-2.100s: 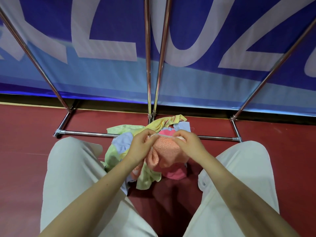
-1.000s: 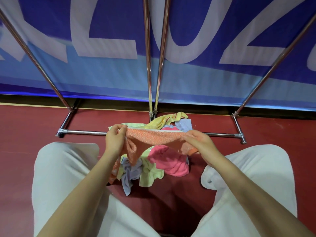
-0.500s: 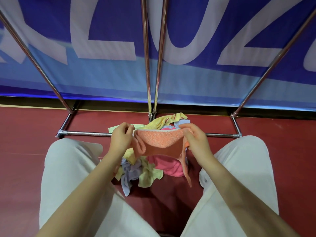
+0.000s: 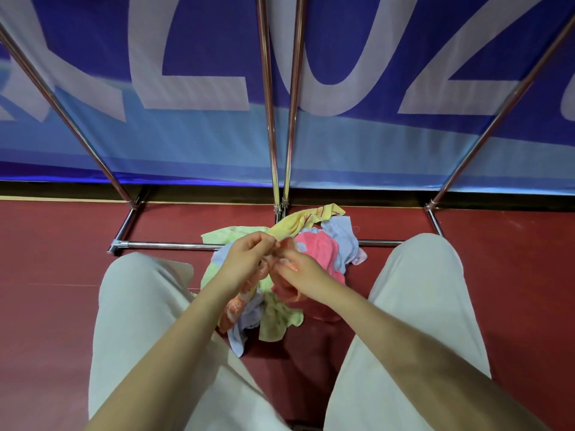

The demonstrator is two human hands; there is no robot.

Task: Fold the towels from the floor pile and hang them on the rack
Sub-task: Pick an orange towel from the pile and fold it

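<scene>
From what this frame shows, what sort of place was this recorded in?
Probably an indoor hall or sports venue rather than a home: a smooth dark red floor, a big blue banner with large pale lettering along the wall, and a chrome rack set up in front of it.

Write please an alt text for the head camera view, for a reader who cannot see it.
A person's left hand and right hand pinch an orange towel together above a pile of coloured towels on the red floor. Metal rack poles rise behind the pile, before a blue banner.
</scene>
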